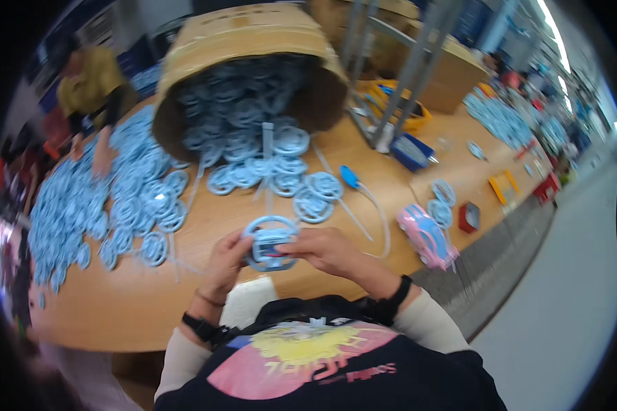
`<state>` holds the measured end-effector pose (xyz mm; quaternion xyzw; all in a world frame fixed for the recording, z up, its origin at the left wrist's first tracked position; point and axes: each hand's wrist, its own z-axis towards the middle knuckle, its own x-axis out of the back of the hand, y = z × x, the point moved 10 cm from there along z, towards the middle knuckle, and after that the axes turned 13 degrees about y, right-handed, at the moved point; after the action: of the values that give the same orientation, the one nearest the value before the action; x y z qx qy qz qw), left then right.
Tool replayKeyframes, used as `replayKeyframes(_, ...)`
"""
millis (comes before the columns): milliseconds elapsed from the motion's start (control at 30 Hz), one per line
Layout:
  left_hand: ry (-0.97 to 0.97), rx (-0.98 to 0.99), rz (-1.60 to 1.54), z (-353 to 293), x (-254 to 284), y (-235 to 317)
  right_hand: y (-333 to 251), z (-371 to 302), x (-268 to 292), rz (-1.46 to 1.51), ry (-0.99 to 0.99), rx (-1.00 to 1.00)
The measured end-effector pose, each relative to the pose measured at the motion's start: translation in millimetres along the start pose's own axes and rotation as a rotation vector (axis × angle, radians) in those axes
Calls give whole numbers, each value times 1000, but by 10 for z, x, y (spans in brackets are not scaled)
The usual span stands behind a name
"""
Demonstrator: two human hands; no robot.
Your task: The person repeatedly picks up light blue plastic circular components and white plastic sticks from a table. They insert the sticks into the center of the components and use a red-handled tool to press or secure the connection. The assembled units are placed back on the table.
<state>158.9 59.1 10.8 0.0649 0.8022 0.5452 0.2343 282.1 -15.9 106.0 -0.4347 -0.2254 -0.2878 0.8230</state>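
A light-blue plastic toy steering wheel (pixel 270 221) is held up over the near edge of the table. My left hand (pixel 226 262) is closed on the wheel's left rim. From the other side, my right hand (pixel 328 249) grips it, with thumb and fingers reaching over its middle. A small dark and reddish patch shows at the hub by my right fingertips; what it is I cannot make out. Several more light-blue wheels (pixel 313 205) lie just beyond my hands.
A tipped cardboard box (pixel 247 27) full of blue wheels faces me. Left of it spreads a large heap (pixel 75 205), where another person (pixel 92 82) works. Rightward are a blue-tipped cable (pixel 380 205), a pink toy car (pixel 425 236), a blue bin (pixel 413 151) and a metal frame (pixel 428 68).
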Motion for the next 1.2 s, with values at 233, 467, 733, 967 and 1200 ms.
replayKeyframes(233,-157,140,-212,-185,-258,-164,115,-145,-68,127,22,-105)
replayKeyframes(467,-212,215,-191,-91,-247,-474,286,-295,-197,133,-18,-203)
replayKeyframes(733,134,7,-132,225,1319,-281,626,-462,-99,294,70,-309)
replayKeyframes(967,252,-238,-530,964,1919,1340,1002,-603,282,312,125,-459)
replayKeyframes(1200,-224,-507,994,2051,-1051,244,934,-473,374,363,167,-454)
